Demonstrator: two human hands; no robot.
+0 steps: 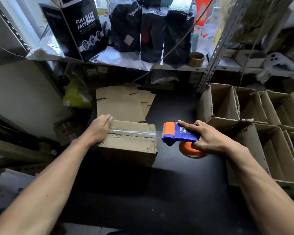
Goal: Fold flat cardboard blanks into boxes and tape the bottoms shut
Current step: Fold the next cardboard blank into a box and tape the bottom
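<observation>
Head view: the right hand (206,137) has its grip closed around a blue and orange plastic tape dispenser (178,133), forefinger stretched along the top, the other fingers curled beneath by the orange tape roll. A strip of clear tape (134,132) runs from the dispenser's orange roller end across the centre seam of a small brown cardboard box (130,143); the dispenser sits just past the box's right edge. The left hand (99,128) grips the box's far left corner, fingers curled over the edge and the thumb on top. The box rests on a black desk (168,184), near its middle. Behind the box lies a stack of flat brown cardboard blanks (120,104). To the right stand several open folded cardboard boxes (255,112) packed side by side. On the shelf above stands a black carton printed "FULL FACE MASK" (81,28).
</observation>
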